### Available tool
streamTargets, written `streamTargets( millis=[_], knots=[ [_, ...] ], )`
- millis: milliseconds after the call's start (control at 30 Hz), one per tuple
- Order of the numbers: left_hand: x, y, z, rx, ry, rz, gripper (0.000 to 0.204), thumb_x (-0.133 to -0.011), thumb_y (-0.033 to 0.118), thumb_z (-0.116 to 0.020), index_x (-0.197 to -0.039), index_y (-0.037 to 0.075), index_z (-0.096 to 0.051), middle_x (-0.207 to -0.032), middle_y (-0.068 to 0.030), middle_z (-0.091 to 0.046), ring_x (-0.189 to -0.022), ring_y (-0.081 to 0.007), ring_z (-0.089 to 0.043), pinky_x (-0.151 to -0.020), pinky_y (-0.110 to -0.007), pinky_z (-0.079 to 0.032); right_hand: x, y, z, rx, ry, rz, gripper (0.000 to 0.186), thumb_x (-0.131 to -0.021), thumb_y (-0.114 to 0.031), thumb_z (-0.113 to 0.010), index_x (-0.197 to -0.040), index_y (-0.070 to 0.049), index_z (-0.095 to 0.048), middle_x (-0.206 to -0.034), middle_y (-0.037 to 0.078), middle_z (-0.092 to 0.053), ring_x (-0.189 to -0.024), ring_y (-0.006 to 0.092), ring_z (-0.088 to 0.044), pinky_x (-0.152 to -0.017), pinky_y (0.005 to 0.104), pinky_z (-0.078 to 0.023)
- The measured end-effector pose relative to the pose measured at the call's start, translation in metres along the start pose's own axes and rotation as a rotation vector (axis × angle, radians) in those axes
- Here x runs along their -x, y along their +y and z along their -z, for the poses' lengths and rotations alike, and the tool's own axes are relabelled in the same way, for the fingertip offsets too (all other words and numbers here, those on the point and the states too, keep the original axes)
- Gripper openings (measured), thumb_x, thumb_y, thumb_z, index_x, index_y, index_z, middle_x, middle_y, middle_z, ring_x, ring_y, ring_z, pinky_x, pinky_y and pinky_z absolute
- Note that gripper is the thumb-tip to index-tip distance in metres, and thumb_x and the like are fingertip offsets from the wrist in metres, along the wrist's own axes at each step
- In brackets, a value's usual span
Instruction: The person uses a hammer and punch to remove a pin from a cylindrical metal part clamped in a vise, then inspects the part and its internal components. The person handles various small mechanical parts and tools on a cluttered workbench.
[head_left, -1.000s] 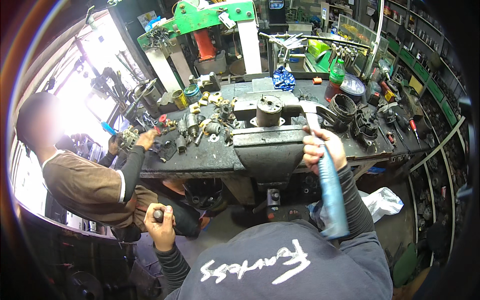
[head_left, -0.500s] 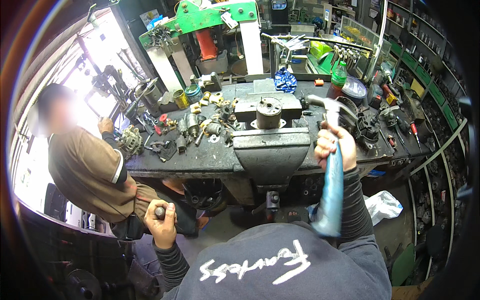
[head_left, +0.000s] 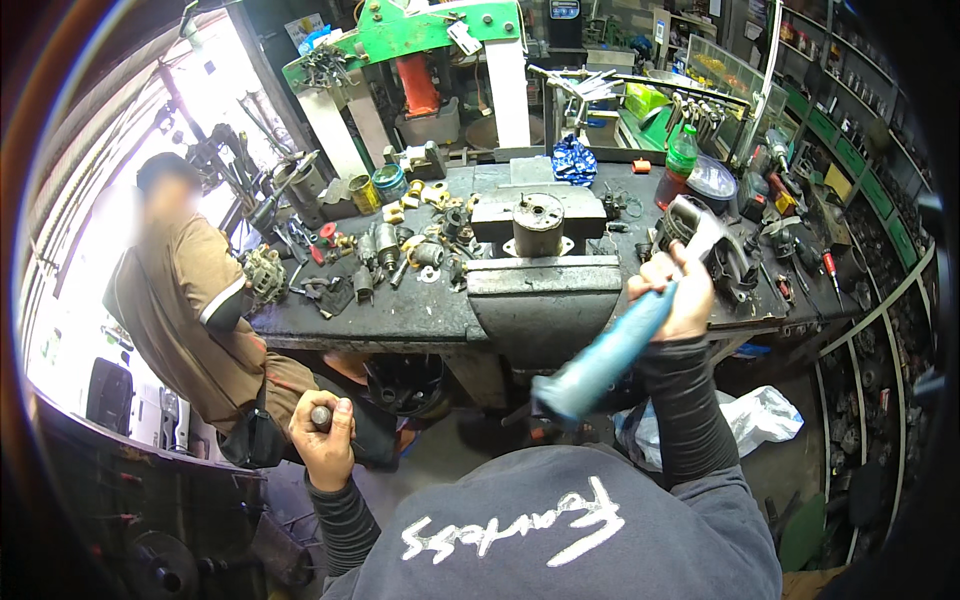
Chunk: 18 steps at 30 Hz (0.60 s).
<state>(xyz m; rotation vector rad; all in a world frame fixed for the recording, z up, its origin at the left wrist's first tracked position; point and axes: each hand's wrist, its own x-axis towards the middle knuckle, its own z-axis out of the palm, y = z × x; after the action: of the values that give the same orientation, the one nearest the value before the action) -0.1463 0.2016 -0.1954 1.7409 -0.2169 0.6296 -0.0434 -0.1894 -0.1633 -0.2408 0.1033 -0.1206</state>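
Observation:
My left hand (head_left: 323, 445) is closed round an upright metal bar (head_left: 321, 415), its end showing near the thumb, low in front of the bench. My right hand (head_left: 677, 303) grips a hammer (head_left: 600, 352) by its blue handle, the head raised toward a dark round housing at the bench's right. The handle slants down to the left, in front of a big black vise (head_left: 541, 310). A metal cylinder with a flanged base (head_left: 538, 233) stands on top of the vise, held between or on its jaws; I cannot tell which.
A co-worker (head_left: 185, 300) in a brown shirt stands at left beside the bench (head_left: 400, 325). Several loose metal parts (head_left: 385, 245) lie left of the vise. A green bottle (head_left: 680, 160) and tools stand right. A green press (head_left: 425, 30) is behind; a white bag (head_left: 762, 418) lies below.
My right hand has turned the hammer from near upright to a slant, head to the right, handle end swung left. The co-worker has turned and drawn back their arm. My left hand stays low.

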Motion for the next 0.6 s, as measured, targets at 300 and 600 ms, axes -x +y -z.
streamTargets(
  millis=[300,600],
  knots=[
    [-0.01,0.004,-0.033,0.054,-0.021,0.058,0.015,-0.086,0.0,-0.06,-0.078,0.003,-0.047,-0.062,0.0,-0.047,-0.048,-0.0052,-0.043,-0.042,-0.02,-0.033,0.016,-0.019,-0.003,0.178,-0.209,-0.412,0.03,-0.097,-0.019,-0.035,-0.117,-0.002,-0.051,-0.06,0.0,-0.036,-0.041,0.0114,-0.038,-0.041,0.0297,-0.04],
    [-0.068,0.068,-0.104,-0.086,-0.095,-0.281,0.016,-0.083,0.006,-0.062,-0.075,0.002,-0.049,-0.064,-0.0051,-0.05,-0.055,-0.0109,-0.045,-0.051,-0.024,-0.037,-0.005,-0.139,0.014,0.635,-0.45,0.112,0.044,-0.103,-0.031,-0.025,-0.139,-0.007,-0.027,-0.06,0.001,-0.036,-0.036,0.0093,-0.037,-0.035,0.0239,-0.04]
  ],
)
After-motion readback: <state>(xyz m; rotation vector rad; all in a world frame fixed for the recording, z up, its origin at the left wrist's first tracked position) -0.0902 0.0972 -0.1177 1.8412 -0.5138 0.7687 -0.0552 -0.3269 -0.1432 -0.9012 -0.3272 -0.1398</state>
